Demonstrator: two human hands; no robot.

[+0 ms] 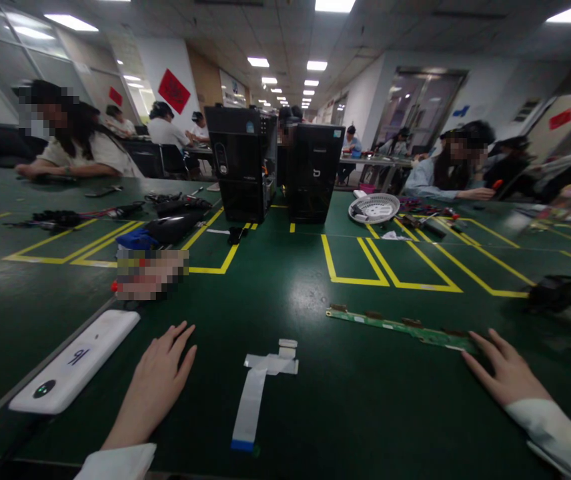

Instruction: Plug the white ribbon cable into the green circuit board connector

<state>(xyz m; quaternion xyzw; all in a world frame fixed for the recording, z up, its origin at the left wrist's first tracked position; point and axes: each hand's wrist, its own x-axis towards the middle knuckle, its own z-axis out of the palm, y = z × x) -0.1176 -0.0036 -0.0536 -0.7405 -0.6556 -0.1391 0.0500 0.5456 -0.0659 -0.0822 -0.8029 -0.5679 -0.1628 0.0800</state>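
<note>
My left hand (158,373) rests on the green table with its fingers apart and nothing in it. My right hand (503,370) is spread at the right, its fingertips at the right end of a long, narrow green circuit board (390,325). Between my hands, nearer to the left one, lies a white flat ribbon cable (251,407) with a blue end and a connector at its top. Left of my left hand is a white power bank-like device (78,360) with a dark round spot.
Two black computer towers (240,163) (314,175) stand at the back middle. A white round basket (375,209) and loose parts sit behind the yellow tape outlines (358,281). Dark pouches and cables (173,229) lie back left. A black object (570,299) is at the right. People sit beyond.
</note>
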